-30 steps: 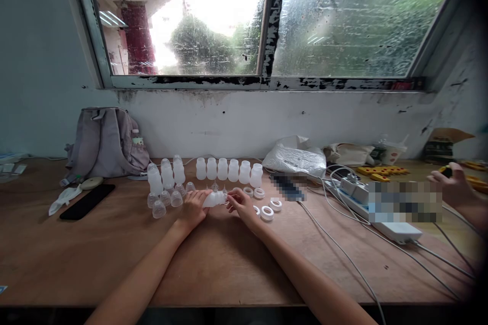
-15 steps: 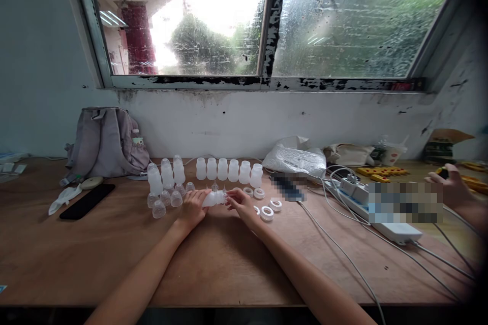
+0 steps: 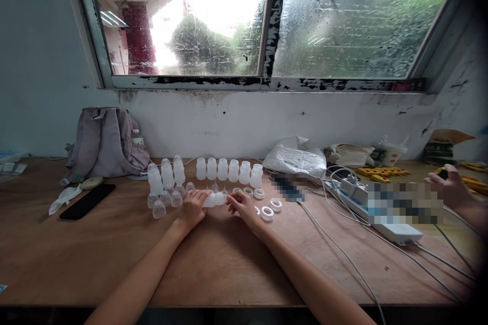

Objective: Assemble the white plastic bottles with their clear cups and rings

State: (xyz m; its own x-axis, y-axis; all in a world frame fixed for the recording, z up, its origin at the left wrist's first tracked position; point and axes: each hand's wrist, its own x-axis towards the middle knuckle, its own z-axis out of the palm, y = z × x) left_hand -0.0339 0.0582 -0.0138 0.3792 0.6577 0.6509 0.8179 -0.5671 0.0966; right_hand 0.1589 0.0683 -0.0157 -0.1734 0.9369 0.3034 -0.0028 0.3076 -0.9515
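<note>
My left hand [image 3: 193, 208] is wrapped round a small frosted baby bottle [image 3: 213, 199], which lies on its side with its neck to the right. At that neck end, my right hand [image 3: 241, 204] has its fingers pinched together; whatever small clear part they hold is too small to make out. Just behind the bottle stand clear teats [image 3: 214, 186]. Several frosted bottles [image 3: 234, 170] form a row farther back. White collar rings [image 3: 267, 213] lie beside my right hand. Left of my left hand are clear domed caps [image 3: 159, 208] and capped bottles [image 3: 166, 173].
A black phone [image 3: 87, 202] and a grey backpack [image 3: 104, 137] are on the left. On the right are a silver bag [image 3: 295, 157], a white power strip [image 3: 396, 228] with trailing cables, and yellow parts [image 3: 381, 171]. Another person's hand [image 3: 453, 185] shows at the far right.
My right hand's fingers have drawn slightly right, away from the bottle's neck, and closed into a tighter pinch. A ring behind them now shows. My left hand stays on the bottle.
</note>
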